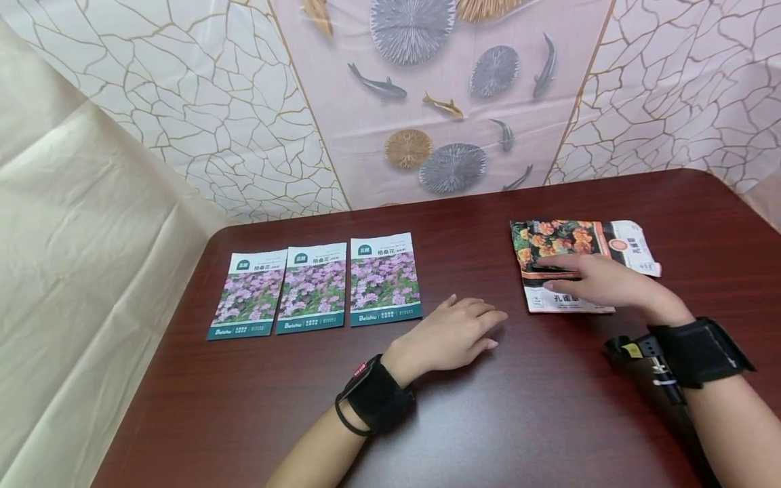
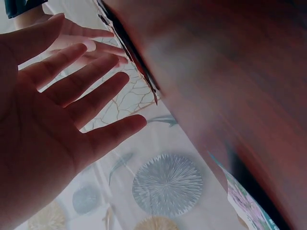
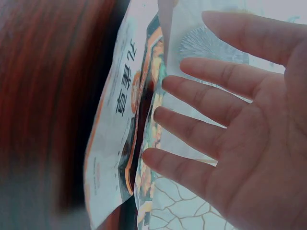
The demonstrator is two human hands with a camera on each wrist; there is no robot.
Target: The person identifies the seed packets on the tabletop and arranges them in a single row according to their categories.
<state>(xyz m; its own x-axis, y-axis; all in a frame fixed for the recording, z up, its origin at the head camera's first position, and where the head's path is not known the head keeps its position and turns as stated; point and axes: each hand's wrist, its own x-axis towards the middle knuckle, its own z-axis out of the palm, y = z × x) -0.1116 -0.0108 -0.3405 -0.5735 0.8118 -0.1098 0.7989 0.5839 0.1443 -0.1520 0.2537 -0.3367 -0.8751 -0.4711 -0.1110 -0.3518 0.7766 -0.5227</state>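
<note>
My right hand is over a pair of overlapping orange-flower seed packets on the right of the table. Its fingers are spread and fairly straight beside the packets' printed faces; whether the fingertips touch them I cannot tell. Low over the middle of the table is my left hand, palm down and holding nothing. In the left wrist view its fingers are extended. The nearest thing on its left is a purple-flower seed packet.
Two more purple-flower packets, one in the middle and one at the far left, complete a side-by-side row on the dark red table. A patterned cloth hangs behind the back edge, and pale cloth covers the left side.
</note>
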